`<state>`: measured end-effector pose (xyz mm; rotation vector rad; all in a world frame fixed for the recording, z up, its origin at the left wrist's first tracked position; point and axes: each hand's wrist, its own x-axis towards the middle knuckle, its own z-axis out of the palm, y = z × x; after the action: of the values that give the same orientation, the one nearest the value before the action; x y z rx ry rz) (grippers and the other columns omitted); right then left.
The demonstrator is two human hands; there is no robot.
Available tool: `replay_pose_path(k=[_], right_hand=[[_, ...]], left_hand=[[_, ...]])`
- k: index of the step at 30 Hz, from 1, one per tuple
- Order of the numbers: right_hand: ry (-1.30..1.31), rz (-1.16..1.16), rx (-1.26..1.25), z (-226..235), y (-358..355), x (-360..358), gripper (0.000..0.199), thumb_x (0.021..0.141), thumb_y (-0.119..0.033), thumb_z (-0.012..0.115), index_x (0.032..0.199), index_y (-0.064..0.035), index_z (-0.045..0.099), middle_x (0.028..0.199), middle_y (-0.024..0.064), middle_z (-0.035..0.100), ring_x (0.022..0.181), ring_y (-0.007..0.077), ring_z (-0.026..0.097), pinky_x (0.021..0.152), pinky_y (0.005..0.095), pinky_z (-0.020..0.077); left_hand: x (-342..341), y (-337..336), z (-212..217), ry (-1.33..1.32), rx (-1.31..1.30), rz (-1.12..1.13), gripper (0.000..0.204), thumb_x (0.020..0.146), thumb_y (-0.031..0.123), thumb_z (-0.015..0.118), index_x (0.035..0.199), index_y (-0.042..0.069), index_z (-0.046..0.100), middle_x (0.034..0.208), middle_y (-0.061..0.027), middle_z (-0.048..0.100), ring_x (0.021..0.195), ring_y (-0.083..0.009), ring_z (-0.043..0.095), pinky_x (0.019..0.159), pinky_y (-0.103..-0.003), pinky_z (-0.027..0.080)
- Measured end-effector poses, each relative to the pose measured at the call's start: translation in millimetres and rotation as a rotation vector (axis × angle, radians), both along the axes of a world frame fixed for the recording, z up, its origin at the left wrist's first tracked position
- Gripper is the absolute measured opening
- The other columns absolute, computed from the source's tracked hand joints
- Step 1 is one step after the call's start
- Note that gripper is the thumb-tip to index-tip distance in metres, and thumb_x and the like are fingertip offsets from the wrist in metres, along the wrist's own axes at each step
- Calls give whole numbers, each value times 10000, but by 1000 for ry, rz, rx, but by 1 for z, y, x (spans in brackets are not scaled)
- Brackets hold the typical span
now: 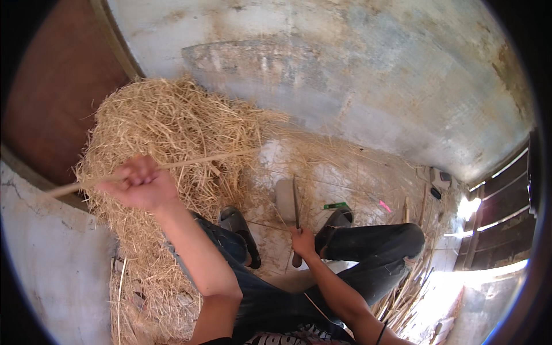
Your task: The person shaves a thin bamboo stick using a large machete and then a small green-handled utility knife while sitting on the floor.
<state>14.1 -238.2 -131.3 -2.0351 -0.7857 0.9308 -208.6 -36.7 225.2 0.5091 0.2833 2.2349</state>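
My left hand (145, 183) is closed around a long, thin pale wooden strip (204, 158), perhaps bamboo. It is raised over the straw, and the strip runs from the left wall toward the middle of the floor. Between my feet, my right hand (303, 242) grips the dark handle of a long knife (296, 201). Its narrow blade points away from me, alongside a greyish block (284, 198) on the floor. Whether blade and block touch, I cannot tell.
A big heap of straw (155, 123) fills the left side against the wall (345, 86). Near my right shoe lie a green tool (334, 205) and a pink item (384, 206). Farther right sits a grey-and-black object (440, 179). Several thin sticks (405, 293) lie beside my right leg.
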Motion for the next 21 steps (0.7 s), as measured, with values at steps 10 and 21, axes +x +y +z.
replay_pose_path(k=[10,21], right_hand=[[488,749,569,241,-17,-105,731,958,-76,574,1600,-78,226,903,108,625,648,178,635,614,310,521],[131,1770,171,193,-91,-369,737,882,-5,523,1576,-52,280,951,226,583,809,360,617,728,469,478]], left_hand=[[-361,-215,77,-63,521,517,480,929,580,488,771,130,442,563,26,301,505,-129,280,521,-317,222],[-396,-420,92,130,373,1222,559,960,573,501,569,206,344,496,69,211,386,-69,245,380,-233,169]])
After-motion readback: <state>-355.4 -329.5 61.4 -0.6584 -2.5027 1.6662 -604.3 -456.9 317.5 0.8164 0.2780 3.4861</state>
